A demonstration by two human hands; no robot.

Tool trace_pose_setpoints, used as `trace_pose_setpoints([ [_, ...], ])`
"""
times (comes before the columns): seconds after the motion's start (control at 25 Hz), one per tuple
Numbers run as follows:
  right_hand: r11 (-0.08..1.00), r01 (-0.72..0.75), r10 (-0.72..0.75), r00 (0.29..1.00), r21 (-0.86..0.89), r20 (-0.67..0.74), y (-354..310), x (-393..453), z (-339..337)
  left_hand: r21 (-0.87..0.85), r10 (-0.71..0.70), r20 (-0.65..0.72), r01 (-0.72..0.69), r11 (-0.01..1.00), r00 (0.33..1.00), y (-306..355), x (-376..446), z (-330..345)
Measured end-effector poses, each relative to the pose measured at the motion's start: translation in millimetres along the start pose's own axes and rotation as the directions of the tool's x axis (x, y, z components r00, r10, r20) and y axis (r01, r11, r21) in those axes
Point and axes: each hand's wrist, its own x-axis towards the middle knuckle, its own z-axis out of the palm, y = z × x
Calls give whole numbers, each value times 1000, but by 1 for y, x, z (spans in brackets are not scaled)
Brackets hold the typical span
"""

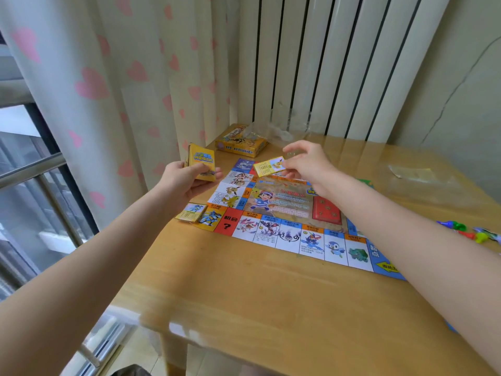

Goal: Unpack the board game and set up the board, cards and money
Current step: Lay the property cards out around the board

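Yellow card deck (201,163) sits gripped in the left hand (181,183); the right hand (309,165) pinches one card (269,166) above the board's (287,226) eleven-o'clock corner (a loose pinch could drop it).

Hands (187,180) (309,164) — cards (202,164) over board (284,213)

Wooden table (244,294) under game board (292,240)

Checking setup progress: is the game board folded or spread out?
Spread out. The board lies flat on the table, its printed squares and centre picture showing.
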Motion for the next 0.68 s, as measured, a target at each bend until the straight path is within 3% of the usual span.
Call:
trace_pose_setpoints([
  [0.2, 993, -117, 115, 991, 22, 67, 9, 16, 38, -19, -44, -11, 43, 999, 999, -5, 13, -9],
  [0.4, 962, -26, 47, 996, -272, 71, 24, 34, 104, 3, -69, -27, 69, 998, 997, -10, 32, -16],
  [0.68, 900, 38, 2, 996, -434, 92, 34, 58, 147, 0, -99, -49, 99, 995, 994, -18, 52, -30],
])
